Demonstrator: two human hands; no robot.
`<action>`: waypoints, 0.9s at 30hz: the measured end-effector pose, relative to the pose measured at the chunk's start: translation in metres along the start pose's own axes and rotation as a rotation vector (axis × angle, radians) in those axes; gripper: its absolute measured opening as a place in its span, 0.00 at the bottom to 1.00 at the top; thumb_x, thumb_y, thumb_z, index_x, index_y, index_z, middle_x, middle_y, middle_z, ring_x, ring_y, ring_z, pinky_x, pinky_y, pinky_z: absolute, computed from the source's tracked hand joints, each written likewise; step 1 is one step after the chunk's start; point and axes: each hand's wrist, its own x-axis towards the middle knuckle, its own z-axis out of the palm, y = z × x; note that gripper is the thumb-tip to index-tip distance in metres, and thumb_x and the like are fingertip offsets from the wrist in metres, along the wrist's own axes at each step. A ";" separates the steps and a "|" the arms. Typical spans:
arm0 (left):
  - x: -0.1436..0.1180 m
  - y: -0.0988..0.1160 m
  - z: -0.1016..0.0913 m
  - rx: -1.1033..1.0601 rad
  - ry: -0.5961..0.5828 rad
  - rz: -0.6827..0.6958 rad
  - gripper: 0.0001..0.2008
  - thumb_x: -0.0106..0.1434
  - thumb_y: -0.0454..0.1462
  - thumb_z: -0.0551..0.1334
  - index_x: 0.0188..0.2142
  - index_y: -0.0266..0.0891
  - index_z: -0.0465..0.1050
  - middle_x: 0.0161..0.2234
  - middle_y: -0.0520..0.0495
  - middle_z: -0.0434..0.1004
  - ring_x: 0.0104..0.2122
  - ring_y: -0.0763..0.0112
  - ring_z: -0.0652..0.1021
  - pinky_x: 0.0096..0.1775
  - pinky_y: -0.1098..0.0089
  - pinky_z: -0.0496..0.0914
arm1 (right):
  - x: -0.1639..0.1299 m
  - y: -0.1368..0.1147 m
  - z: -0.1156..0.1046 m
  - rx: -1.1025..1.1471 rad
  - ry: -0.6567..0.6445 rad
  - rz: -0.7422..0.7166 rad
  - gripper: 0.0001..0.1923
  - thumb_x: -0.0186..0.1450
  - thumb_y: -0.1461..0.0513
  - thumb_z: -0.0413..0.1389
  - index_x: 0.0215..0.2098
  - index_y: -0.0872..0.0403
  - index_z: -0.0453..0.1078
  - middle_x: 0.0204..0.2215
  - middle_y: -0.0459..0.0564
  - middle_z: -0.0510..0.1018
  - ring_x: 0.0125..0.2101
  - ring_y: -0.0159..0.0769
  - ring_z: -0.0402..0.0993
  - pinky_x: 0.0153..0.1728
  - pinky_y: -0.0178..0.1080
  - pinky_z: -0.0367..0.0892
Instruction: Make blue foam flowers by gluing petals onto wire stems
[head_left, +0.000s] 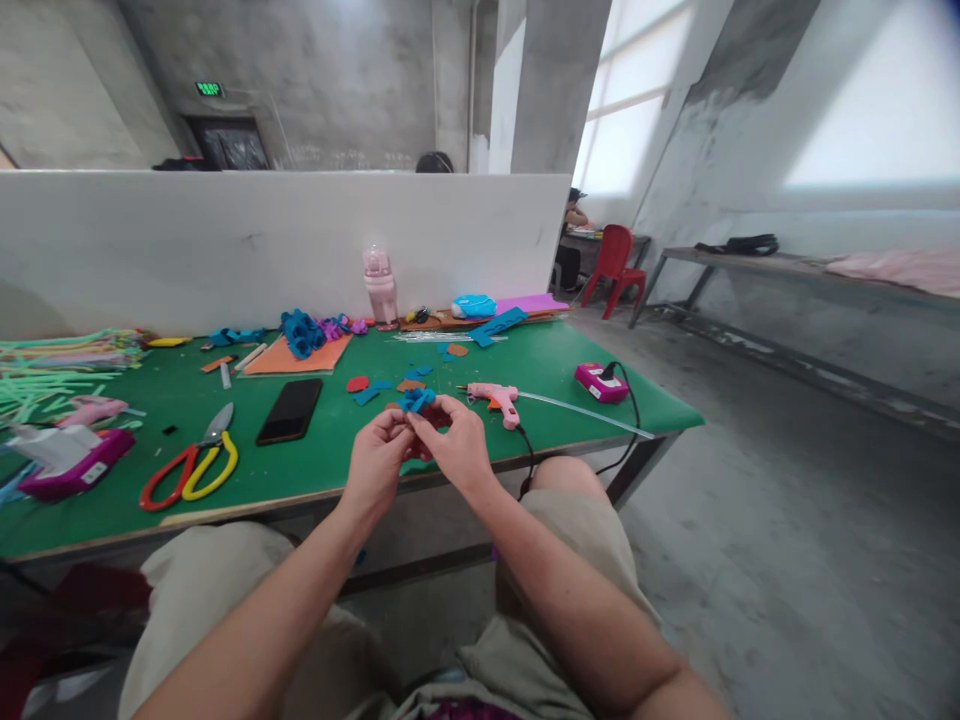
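Between the fingertips of both hands, just over the table's front edge, is a small blue flower-like craft piece (417,400). My left hand (380,447) pinches it from the left, and my right hand (455,440) grips it from the right with thumb and fingers together. The underside of the piece is hidden by the fingers. Blue scraps (367,395), a red round piece (358,384) and brown scraps (410,385) lie on the table just beyond. To the right of my right hand rests a pink hot glue gun (496,398) with a long clear glue stick in its back.
On the green table (450,462) lie red-and-yellow scissors (201,460), a black phone (290,411), a magenta power socket (601,382) with a cord, blue flowers (301,333) on orange sheets (296,358), and pipe cleaners (67,350). A pink bottle (380,288) stands by the white partition (285,240).
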 end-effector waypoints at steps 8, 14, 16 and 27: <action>-0.001 0.005 -0.001 0.015 -0.055 -0.022 0.09 0.51 0.37 0.64 0.28 0.35 0.66 0.19 0.53 0.72 0.18 0.77 0.72 0.24 0.75 0.68 | 0.002 0.001 -0.006 -0.013 -0.048 -0.026 0.09 0.59 0.58 0.54 0.30 0.55 0.71 0.27 0.47 0.76 0.29 0.33 0.71 0.32 0.34 0.64; 0.001 0.009 -0.004 -0.011 -0.050 -0.099 0.11 0.49 0.37 0.66 0.27 0.34 0.65 0.22 0.51 0.73 0.19 0.77 0.73 0.22 0.76 0.68 | 0.008 0.010 -0.013 0.076 -0.121 -0.074 0.09 0.61 0.59 0.51 0.32 0.54 0.72 0.30 0.47 0.77 0.30 0.33 0.72 0.33 0.34 0.65; 0.002 0.010 -0.005 -0.017 -0.028 -0.114 0.12 0.48 0.37 0.67 0.27 0.34 0.65 0.25 0.50 0.75 0.19 0.78 0.73 0.22 0.76 0.68 | 0.010 0.015 -0.014 0.109 -0.072 -0.033 0.10 0.60 0.58 0.52 0.30 0.55 0.72 0.27 0.46 0.77 0.27 0.33 0.72 0.31 0.34 0.66; -0.002 0.008 -0.001 0.072 0.003 -0.033 0.11 0.49 0.38 0.65 0.28 0.36 0.65 0.19 0.54 0.72 0.17 0.76 0.73 0.22 0.75 0.68 | 0.005 0.016 -0.001 0.495 -0.224 0.219 0.13 0.54 0.55 0.58 0.32 0.56 0.72 0.27 0.47 0.77 0.29 0.33 0.73 0.32 0.35 0.67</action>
